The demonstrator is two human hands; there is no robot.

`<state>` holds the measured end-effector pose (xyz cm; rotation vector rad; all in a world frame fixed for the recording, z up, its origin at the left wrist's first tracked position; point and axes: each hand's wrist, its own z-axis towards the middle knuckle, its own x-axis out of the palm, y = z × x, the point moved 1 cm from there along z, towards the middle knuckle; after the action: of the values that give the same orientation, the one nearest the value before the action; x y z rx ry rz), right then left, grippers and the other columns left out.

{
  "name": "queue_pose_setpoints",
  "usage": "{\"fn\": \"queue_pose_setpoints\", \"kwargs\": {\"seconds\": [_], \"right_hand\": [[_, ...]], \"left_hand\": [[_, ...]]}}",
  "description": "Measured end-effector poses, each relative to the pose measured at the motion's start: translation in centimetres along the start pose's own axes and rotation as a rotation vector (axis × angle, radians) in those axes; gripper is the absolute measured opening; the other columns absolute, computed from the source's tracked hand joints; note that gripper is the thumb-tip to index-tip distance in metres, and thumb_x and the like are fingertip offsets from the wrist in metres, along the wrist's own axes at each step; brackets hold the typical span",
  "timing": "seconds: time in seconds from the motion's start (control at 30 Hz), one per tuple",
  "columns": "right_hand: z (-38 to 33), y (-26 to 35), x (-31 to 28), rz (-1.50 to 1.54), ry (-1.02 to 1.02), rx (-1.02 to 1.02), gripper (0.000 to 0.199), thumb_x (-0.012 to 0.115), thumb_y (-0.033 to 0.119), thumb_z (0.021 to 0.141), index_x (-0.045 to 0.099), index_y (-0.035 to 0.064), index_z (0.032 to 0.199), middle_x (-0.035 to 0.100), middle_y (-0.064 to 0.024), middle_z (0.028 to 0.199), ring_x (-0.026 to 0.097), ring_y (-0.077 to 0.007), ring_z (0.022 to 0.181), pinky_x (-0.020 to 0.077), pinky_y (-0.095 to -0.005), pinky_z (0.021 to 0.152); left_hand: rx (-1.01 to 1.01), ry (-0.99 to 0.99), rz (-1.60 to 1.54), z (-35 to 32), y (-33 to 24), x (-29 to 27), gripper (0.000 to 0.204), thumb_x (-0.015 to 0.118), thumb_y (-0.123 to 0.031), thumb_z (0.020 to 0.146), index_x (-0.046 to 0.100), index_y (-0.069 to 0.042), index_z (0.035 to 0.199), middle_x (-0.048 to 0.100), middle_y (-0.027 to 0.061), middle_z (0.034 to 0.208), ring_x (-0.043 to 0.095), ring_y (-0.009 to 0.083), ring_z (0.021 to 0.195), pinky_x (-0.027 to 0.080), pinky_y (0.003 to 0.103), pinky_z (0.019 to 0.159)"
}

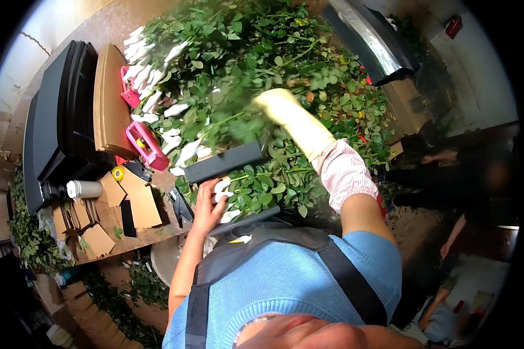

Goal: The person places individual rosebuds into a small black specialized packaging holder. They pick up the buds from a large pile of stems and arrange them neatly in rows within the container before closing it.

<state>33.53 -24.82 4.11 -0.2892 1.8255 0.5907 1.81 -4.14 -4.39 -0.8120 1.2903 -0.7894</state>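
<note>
My bare left hand (pixel 206 206) is at the table's front edge, its fingers curled over several white-covered flower heads (pixel 222 196). Its fingertips reach the left end of a dark ribbed strip (pixel 224 163), which lies across leafy green stems (pixel 262 189). On my right hand (pixel 276 104) is a long pale yellow glove, with a pink striped cuff above it. That hand is over the large heap of leafy stems (pixel 227 70). Motion blurs its fingers, so I cannot tell whether they grip a stem. More white-covered heads (pixel 151 87) line the heap's left side.
Pink holders (pixel 147 145), a cardboard stack (pixel 109 99) and black sheets (pixel 58 122) stand left. Nearer are cardboard pieces (pixel 144 205), a white roll (pixel 84 189), yellow tape (pixel 117 173) and a black stapler-like tool (pixel 181 207). Another person (pixel 466 180) is at the right.
</note>
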Motion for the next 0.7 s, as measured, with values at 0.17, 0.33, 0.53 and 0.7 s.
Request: {"fn": "queue_pose_setpoints", "kwargs": {"seconds": [0.17, 0.33, 0.53, 0.7], "right_hand": [[-3.8, -6.6, -1.3, -0.088, -0.495, -0.267, 0.022, 0.06, 0.012, 0.093, 0.076, 0.0099, 0.109, 0.075, -0.0097, 0.105, 0.071, -0.0332, 0.095, 0.0578, -0.0416, 0.084], [-11.3, -2.5, -4.3, 0.565, -0.24, -0.025, 0.027, 0.061, 0.004, 0.095, 0.075, 0.0101, 0.117, 0.075, -0.0106, 0.114, 0.072, -0.0269, 0.094, 0.0578, -0.0371, 0.087], [-17.0, -3.2, 3.3, 1.161, 0.126, 0.793, 0.025, 0.062, 0.008, 0.099, 0.072, 0.0046, 0.121, 0.074, -0.0101, 0.116, 0.068, -0.0184, 0.093, 0.0546, -0.0284, 0.084], [-19.0, -4.4, 5.7, -0.047, -0.083, -0.226, 0.042, 0.067, 0.005, 0.09, 0.065, 0.0012, 0.132, 0.067, -0.0173, 0.134, 0.063, -0.0322, 0.121, 0.0493, -0.0392, 0.109]], "left_hand": [[-0.031, 0.013, -0.053, 0.0, 0.8, 0.4, 0.055, 0.073, -0.009, 0.088, 0.053, -0.003, 0.14, 0.055, 0.0188, 0.132, 0.059, 0.0343, 0.117, 0.051, 0.04, 0.099], [-0.04, -0.011, -0.045, 0.2, 1.1, 0.3, 0.056, 0.074, -0.008, 0.087, 0.053, -0.003, 0.138, 0.057, 0.0164, 0.128, 0.063, 0.0299, 0.111, 0.053, 0.038, 0.096], [-0.107, 0.01, -0.13, -0.1, 3.2, 1.4, 0.053, 0.074, -0.013, 0.091, 0.054, 0.003, 0.137, 0.056, 0.0169, 0.135, 0.064, 0.0283, 0.118, 0.054, 0.037, 0.099], [-0.165, -0.006, 0.072, -0.5, 2.6, 1.1, 0.042, 0.075, -0.023, 0.087, 0.061, -0.001, 0.12, 0.06, 0.0177, 0.105, 0.061, 0.0339, 0.095, 0.051, 0.042, 0.081]]}}
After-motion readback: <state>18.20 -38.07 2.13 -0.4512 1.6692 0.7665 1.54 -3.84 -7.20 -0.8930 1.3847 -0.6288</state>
